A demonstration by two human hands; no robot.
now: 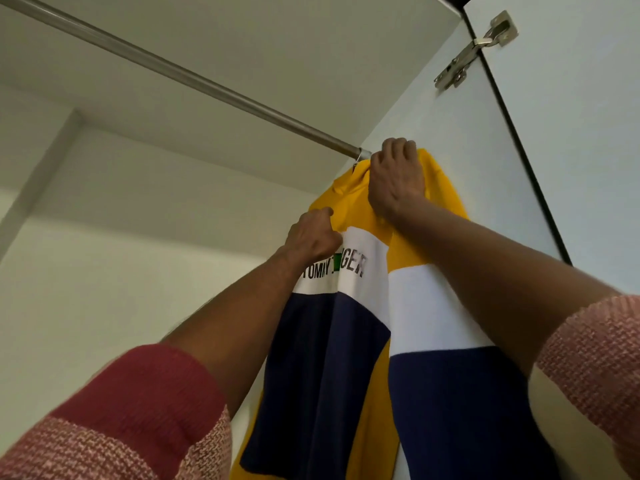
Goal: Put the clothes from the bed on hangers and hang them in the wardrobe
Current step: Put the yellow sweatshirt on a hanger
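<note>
Hanger hook barely shows on rail; your right hand clutches shirt collar, left hand pinches its chest; hanger body hidden.

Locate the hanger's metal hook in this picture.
In the head view, the hook sits over the rail's right end, beside the wardrobe side wall, just left of the right hand.
</note>
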